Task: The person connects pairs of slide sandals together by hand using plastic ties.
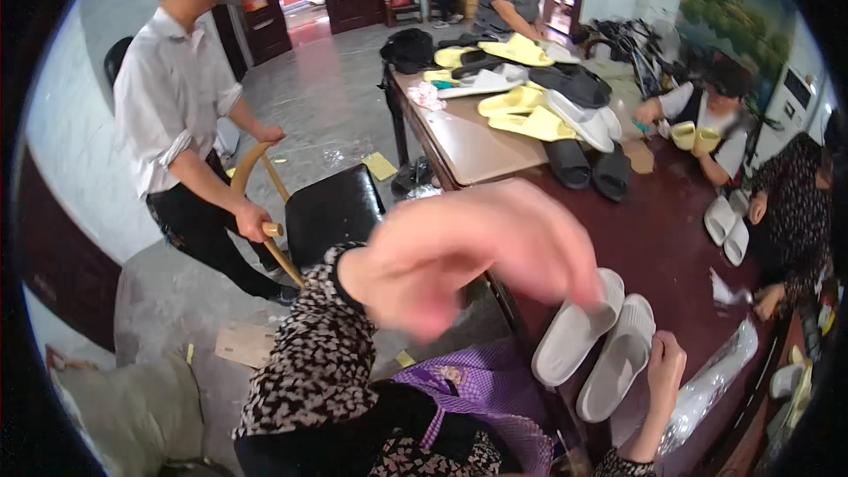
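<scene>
A pair of light grey slide slippers (579, 331) lies side by side on the dark red table (636, 238), close to its near edge. My left hand (481, 247) is raised in the middle of the view, blurred by motion. Its thumb and fingers are apart with nothing visible between them, and the fingertips overlap the left slipper in the picture; contact cannot be told. Just right of the right slipper is my right hand (667, 371), fingers curled in; whatever may be inside is hidden. A clear plastic wrap bundle (711, 389) lies beside that hand.
Yellow, black and white slippers (539, 110) are heaped on the table's far part. At the left a person (181, 106) grips a wooden-armed black chair (336, 208). Across the table a seated person (720, 115) holds yellow slippers (695, 136); another sits at the right near grey slippers (726, 228).
</scene>
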Demonstrator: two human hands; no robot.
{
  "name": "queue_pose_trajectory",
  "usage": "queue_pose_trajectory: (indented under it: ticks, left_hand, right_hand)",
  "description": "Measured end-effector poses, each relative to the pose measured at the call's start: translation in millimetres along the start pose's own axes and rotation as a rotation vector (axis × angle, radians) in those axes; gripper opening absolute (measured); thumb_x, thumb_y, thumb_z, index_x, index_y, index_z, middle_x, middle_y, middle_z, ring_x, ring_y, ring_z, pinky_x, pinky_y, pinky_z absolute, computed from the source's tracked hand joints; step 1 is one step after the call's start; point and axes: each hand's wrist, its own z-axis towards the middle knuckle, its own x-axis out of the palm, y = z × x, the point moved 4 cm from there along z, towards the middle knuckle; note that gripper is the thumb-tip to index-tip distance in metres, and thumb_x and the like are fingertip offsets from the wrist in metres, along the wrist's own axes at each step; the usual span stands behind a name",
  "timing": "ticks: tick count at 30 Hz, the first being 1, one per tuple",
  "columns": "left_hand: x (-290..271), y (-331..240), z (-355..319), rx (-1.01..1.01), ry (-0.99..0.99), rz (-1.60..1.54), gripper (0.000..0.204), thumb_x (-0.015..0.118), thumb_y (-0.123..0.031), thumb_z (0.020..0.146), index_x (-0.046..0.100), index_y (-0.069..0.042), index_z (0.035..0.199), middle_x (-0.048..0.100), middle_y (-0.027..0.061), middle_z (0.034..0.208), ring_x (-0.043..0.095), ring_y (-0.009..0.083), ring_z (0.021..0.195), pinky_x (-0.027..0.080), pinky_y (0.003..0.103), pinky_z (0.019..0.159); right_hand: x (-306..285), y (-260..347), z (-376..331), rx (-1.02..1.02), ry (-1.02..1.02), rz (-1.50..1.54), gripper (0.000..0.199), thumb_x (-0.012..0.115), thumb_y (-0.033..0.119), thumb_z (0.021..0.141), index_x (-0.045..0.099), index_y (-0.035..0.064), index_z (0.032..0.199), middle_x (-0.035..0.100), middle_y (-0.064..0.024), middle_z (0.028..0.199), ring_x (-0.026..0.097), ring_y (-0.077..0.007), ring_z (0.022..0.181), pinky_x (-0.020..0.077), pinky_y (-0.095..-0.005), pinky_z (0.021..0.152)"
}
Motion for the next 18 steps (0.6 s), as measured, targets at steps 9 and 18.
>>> queue_pose_trajectory:
  ticks: [9, 18]
  left_hand:
    - [23, 15, -2, -0.341, -0.028, -0.435, 0.039, 0.051, -0.027, 0.093, 0.048, 0.001, 0.119, 0.051, 0.0188, 0.115, 0.054, 0.0276, 0.102, 0.049, 0.035, 0.08]
    - [1, -21, 20, -0.671, 0.092, -0.768, 0.042, 0.052, -0.019, 0.092, 0.041, -0.007, 0.131, 0.046, 0.0131, 0.129, 0.049, 0.0245, 0.114, 0.05, 0.034, 0.08]
  right_hand:
    - [26, 35, 4, -0.081, 0.06, 0.032, 0.011, 0.052, 0.006, 0.084, 0.059, -0.0026, 0.087, 0.059, -0.0212, 0.074, 0.059, -0.0372, 0.068, 0.0462, -0.0383, 0.061]
    - [11, 6, -12, 0.011, 0.019, -0.061, 0.013, 0.055, 0.006, 0.084, 0.061, -0.0014, 0.092, 0.063, -0.0189, 0.078, 0.064, -0.0277, 0.069, 0.0484, -0.0341, 0.064]
